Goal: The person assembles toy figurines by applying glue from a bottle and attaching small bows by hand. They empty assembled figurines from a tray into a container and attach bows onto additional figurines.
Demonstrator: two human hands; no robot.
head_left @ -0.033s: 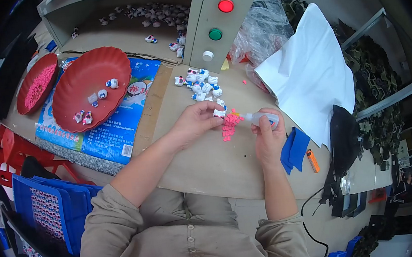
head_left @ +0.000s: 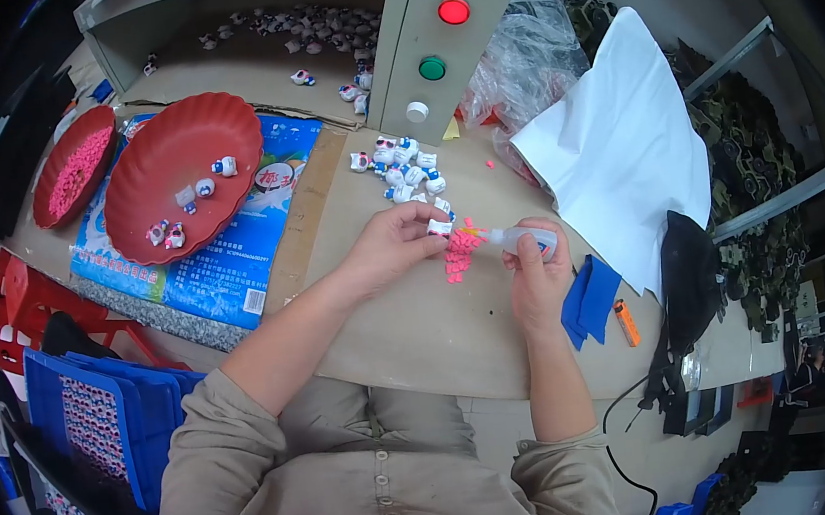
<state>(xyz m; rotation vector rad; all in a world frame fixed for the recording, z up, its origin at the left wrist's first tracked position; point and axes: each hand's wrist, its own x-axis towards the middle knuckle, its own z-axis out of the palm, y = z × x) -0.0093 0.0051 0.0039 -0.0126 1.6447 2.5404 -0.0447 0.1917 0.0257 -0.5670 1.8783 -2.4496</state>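
My left hand (head_left: 396, 246) is closed, pinching a small white toy figurine (head_left: 439, 226) between thumb and fingers. In my right hand (head_left: 538, 274) is a small translucent squeeze bottle (head_left: 537, 237), lying nearly level. Its narrow tip points left toward the figurine, over a heap of small pink pieces (head_left: 457, 263) on the tabletop. Whether the tip touches anything I cannot tell. Just beyond my left hand lies a cluster of white and blue figurines (head_left: 405, 166).
On the left, a red scalloped dish (head_left: 140, 201) holds several figurines, beside a red bowl (head_left: 105, 131) of pink pieces. A grey machine (head_left: 402, 57) stands behind. To the right are white sheeting (head_left: 622, 145), blue cloth pieces (head_left: 590, 301) and an orange lighter (head_left: 627, 322).
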